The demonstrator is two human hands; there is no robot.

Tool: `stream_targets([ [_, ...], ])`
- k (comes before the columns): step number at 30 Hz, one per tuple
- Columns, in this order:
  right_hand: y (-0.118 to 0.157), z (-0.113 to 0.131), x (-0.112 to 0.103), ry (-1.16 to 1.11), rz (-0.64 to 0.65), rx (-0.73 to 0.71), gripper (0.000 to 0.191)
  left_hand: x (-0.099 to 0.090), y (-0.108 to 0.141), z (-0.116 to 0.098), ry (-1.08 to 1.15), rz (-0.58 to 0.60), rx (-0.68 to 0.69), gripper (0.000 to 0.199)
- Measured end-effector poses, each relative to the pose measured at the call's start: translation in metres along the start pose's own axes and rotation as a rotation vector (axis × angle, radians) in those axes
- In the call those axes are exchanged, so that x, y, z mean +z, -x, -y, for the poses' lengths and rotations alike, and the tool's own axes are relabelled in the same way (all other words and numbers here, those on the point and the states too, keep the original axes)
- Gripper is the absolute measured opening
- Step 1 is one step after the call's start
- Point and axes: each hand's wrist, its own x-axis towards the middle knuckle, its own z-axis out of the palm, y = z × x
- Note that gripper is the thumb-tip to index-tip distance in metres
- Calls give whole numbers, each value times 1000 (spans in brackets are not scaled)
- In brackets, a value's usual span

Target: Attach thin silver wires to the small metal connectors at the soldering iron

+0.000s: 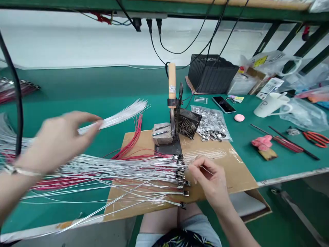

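Note:
My left hand (61, 139), slightly blurred, is raised over the left of the bench. Its thumb and fingers close around a bundle of thin white wires (123, 113), whose ends fan out to the right. My right hand (209, 178) is closed in a pinch over the cardboard, with a thin white wire (207, 170) at its fingers. Just left of it, many white wires (123, 168) lie in a wide row, with small dark metal connectors (180, 175) at their right ends. Red wires (132, 140) lie behind and beneath them.
A soldering iron (172, 82) stands upright in a holder behind the cardboard sheet (231, 164). Beside it are a small fan (189, 123) and a bag of metal parts (213, 123). A phone (223, 104), white mug (269, 104) and pliers (315, 138) lie right. Black cables hang overhead.

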Motion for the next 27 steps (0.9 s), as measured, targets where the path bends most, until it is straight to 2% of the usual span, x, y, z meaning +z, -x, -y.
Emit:
stream_targets([
  [1,0,1,7,5,14,12,28,15,19,-17,-30,83,19,29],
  [2,0,3,11,11,30,21,26,30,38,-36,56,223,52,29],
  [4,-1,6,15,27,56,27,23,60,67,-71,273,321,118,25],
  [6,-2,9,16,46,71,18,21,84,84,-96,402,376,88,23],
  [9,-4,11,17,66,56,16,21,106,90,-110,507,386,-13,18],
  [13,-5,11,21,85,11,34,20,113,85,-106,727,440,-178,26],
  [18,-6,7,25,68,17,-86,4,112,80,-97,908,506,-349,29],
  [22,-7,2,27,43,1,-149,8,112,80,-98,919,514,-317,27],
  [25,-7,1,27,-5,-29,-133,12,113,84,-106,794,381,-232,18],
  [27,-7,1,27,-52,-43,-54,16,112,88,-110,671,261,-146,10],
])
